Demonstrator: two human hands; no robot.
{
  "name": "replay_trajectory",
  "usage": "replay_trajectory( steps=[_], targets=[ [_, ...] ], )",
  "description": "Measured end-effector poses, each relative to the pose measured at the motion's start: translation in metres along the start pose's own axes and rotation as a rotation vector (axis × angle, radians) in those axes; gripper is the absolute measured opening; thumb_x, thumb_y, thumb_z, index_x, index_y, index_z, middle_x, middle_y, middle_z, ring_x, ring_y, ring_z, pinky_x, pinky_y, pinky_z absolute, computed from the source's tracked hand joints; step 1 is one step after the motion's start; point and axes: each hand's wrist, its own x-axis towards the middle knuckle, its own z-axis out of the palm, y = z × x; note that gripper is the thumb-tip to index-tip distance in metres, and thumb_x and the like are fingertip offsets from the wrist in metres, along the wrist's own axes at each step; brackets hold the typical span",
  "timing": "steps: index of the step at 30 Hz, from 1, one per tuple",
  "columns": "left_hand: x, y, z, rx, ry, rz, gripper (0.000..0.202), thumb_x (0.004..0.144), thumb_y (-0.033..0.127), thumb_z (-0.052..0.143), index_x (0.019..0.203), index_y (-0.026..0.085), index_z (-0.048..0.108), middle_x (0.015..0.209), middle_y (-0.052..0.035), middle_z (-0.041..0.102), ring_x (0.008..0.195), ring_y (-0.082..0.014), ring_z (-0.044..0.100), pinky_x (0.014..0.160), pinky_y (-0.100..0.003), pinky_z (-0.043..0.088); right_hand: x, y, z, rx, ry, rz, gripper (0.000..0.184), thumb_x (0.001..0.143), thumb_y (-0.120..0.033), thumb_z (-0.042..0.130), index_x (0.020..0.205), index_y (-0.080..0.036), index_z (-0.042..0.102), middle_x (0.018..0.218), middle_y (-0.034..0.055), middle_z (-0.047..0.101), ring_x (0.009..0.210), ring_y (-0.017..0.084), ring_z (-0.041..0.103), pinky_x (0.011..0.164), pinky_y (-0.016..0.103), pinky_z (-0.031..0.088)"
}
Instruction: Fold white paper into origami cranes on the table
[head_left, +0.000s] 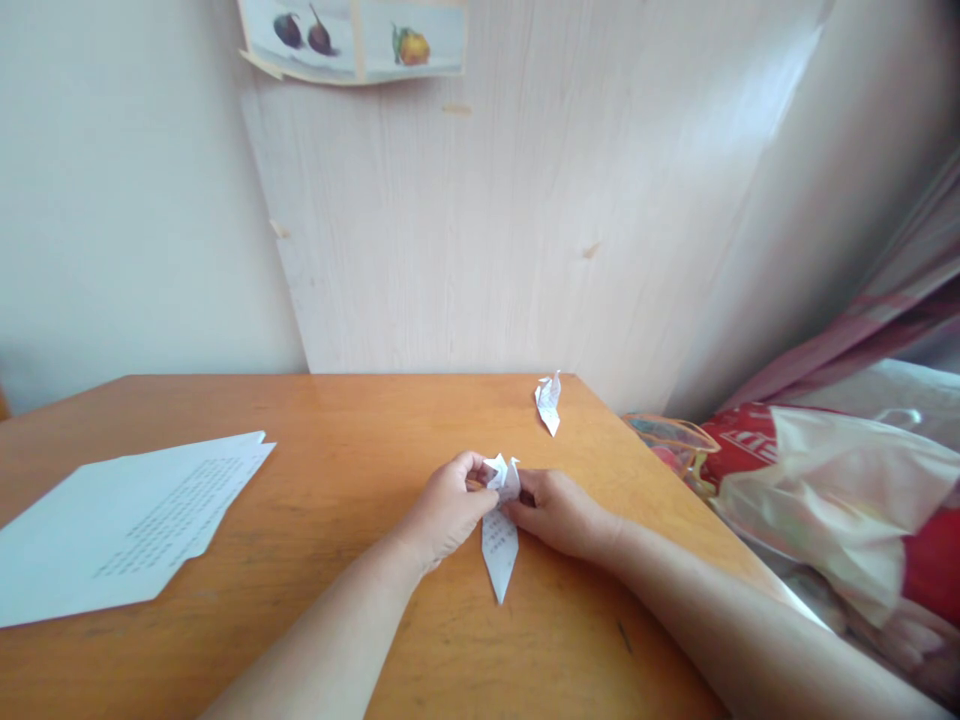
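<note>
A folded paper crane [500, 540], white with printed text, is between my two hands just above the wooden table [337, 410]. Its long pointed flap hangs toward me, and small folded tips stick up at the top. My left hand [450, 505] pinches its upper left side between thumb and fingers. On the other side, my right hand [559, 510] grips the paper's right edge, thumb in front and fingers curled behind. Farther back, near the table's far right corner, stands another folded paper crane [549, 403], apart from both hands.
Printed white sheets [150, 520] lie stacked on the left of the table. Beyond the right edge are a cream plastic bag [832, 500] and a red bag [739, 435]. A pale board [450, 230] with fruit pictures [356, 40] rises behind the table.
</note>
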Motion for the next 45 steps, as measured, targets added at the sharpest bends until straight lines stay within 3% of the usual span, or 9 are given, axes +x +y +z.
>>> replay_trajectory(
  steps=[7, 12, 25, 34, 45],
  targets=[
    [0.007, -0.016, 0.003, -0.022, -0.049, 0.039, 0.026, 0.07, 0.007, 0.063, 0.092, 0.019, 0.067, 0.096, -0.0059, 0.073, 0.084, -0.0207, 0.066, 0.077, -0.029, 0.049, 0.001, 0.002, -0.007, 0.045, -0.006, -0.017, 0.003, 0.079, -0.016, 0.06, 0.079, -0.019, 0.058, 0.069, -0.0032, 0.06, 0.062, 0.012, 0.051, 0.055, 0.022, 0.033],
    [0.011, -0.023, 0.003, 0.0, -0.078, 0.06, 0.026, 0.068, 0.007, 0.064, 0.089, 0.021, 0.069, 0.091, -0.0042, 0.073, 0.083, -0.0213, 0.066, 0.078, -0.03, 0.049, 0.001, 0.003, -0.012, 0.053, -0.012, -0.001, 0.002, 0.079, -0.018, 0.061, 0.08, -0.018, 0.059, 0.07, -0.0034, 0.06, 0.062, 0.011, 0.052, 0.055, 0.022, 0.034],
    [0.014, -0.037, -0.002, 0.181, -0.086, 0.139, 0.032, 0.068, 0.006, 0.057, 0.093, 0.023, 0.068, 0.09, -0.0056, 0.072, 0.082, -0.0237, 0.067, 0.07, -0.029, 0.047, 0.002, 0.008, -0.006, 0.019, -0.004, -0.03, 0.005, 0.079, -0.017, 0.057, 0.075, -0.019, 0.059, 0.068, -0.0039, 0.059, 0.063, 0.012, 0.052, 0.056, 0.022, 0.034],
    [0.015, -0.035, -0.003, 0.174, -0.067, 0.132, 0.019, 0.067, 0.011, 0.067, 0.081, 0.022, 0.07, 0.079, -0.0043, 0.072, 0.077, -0.0244, 0.066, 0.072, -0.03, 0.049, 0.001, 0.008, -0.006, 0.025, -0.015, -0.023, 0.007, 0.08, -0.016, 0.056, 0.08, -0.018, 0.063, 0.072, -0.0025, 0.062, 0.064, 0.012, 0.054, 0.057, 0.023, 0.035],
    [0.014, -0.029, -0.003, 0.243, -0.131, 0.082, 0.024, 0.077, 0.019, 0.064, 0.1, 0.016, 0.07, 0.097, -0.0065, 0.076, 0.089, -0.0234, 0.068, 0.079, -0.029, 0.052, 0.001, 0.012, -0.005, 0.023, -0.017, -0.021, 0.007, 0.084, -0.023, 0.059, 0.08, -0.019, 0.064, 0.072, -0.0015, 0.063, 0.065, 0.014, 0.054, 0.058, 0.024, 0.036]
  ],
)
